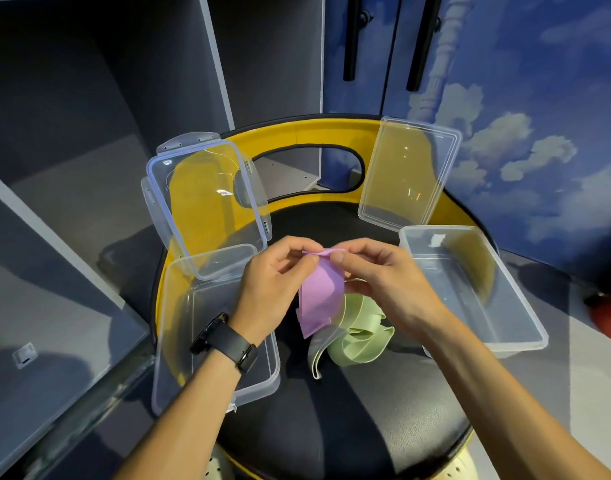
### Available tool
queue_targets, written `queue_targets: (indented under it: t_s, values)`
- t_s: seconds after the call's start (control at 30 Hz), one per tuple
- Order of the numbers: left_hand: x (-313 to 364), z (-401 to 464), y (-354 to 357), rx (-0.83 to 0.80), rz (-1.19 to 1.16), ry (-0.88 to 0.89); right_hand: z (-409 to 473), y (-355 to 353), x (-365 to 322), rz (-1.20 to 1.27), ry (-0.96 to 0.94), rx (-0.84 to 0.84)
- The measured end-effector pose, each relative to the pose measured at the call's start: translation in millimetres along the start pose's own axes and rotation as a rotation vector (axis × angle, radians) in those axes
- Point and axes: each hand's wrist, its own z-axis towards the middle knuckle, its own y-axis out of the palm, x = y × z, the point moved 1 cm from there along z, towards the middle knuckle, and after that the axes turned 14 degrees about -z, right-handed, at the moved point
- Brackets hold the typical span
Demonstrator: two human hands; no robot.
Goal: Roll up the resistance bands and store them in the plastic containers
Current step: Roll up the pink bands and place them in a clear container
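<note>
Both containers, left [214, 344] and right [470, 289], empty, lids off. Left hand [274, 277], right hand [380, 271] pinching purple band [321, 296] top edge, roll barely begun; green band [359, 334] loose, untouched.

A purple resistance band [320, 296] hangs flat, its top edge pinched up. Just right of it, a pale green resistance band [357, 332] lies crumpled. Two clear plastic containers flank the purple band: left container [179, 341], right container [470, 289], both open.
</note>
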Motion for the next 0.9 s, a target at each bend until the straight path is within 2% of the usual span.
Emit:
queue_targets:
  t_s: [0.1,0.23,0.4,0.7,0.9]
  values:
    - [0,0,-1,-0.009,0.008,-0.019,1,-1,-1,-0.020,-0.023,0.027]
    - [3,-1,-5,-0.070,-0.133,-0.102,1,-1,-1,-0.028,-0.060,0.043]
    - [2,-1,-7,0.030,-0.093,-0.128,2,0,0,-0.029,-0.081,0.058]
    - [1,1,-9,0.064,-0.074,-0.091,1,2,0,0.013,-0.023,-0.007]
    - [0,-2,-11,-0.022,-0.166,-0.160,5,1,2,0.018,-0.048,0.070]
